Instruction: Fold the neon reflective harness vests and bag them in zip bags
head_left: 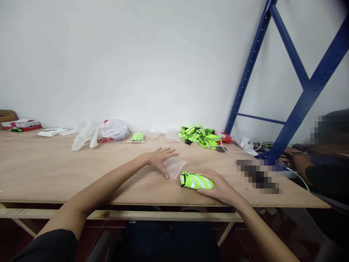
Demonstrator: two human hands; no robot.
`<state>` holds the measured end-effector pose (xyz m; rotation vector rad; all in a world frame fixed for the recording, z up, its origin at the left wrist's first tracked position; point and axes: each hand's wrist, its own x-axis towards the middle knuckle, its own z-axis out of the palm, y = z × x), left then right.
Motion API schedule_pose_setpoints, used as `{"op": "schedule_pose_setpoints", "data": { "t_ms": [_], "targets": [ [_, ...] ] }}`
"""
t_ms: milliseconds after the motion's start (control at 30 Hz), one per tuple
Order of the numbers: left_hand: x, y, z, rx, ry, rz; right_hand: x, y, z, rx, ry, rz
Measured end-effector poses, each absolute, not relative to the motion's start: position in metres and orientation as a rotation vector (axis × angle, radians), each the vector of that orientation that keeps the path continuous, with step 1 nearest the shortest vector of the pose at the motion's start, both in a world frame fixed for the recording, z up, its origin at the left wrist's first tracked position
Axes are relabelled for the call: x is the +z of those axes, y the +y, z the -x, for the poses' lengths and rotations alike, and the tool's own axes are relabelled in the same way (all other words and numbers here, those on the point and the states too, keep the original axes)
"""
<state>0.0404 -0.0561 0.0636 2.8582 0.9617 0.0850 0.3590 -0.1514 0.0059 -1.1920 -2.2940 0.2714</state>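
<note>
My right hand is wrapped round a folded neon-yellow reflective bundle with silver stripes and a black edge, low over the wooden table. To its left, my left hand has its fingers spread and holds nothing. A clear plastic zip bag with a red line along its opening lies between the two hands. The thumb of my left hand is at the bag's left edge, and the bundle is beside its right end.
Along the wall are a white plastic bag, a packed yellow bundle, clear bags and a heap of yellow straps. A blue metal rack stands at the right, with a person beyond it. The table ends nearby.
</note>
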Motion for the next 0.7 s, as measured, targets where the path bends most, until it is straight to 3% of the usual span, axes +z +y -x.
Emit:
{"op": "schedule_pose_setpoints", "data": {
  "t_ms": [133, 700],
  "targets": [
    [0.062, -0.055, -0.045, -0.186, 1.096, -2.725, -0.001, -0.152, -0.357, 0.218, -2.239, 1.154],
    [0.050, -0.062, -0.070, -0.084, 0.944, -2.733, -0.008, -0.155, -0.360, 0.073, -2.135, 1.170]
  ]
}}
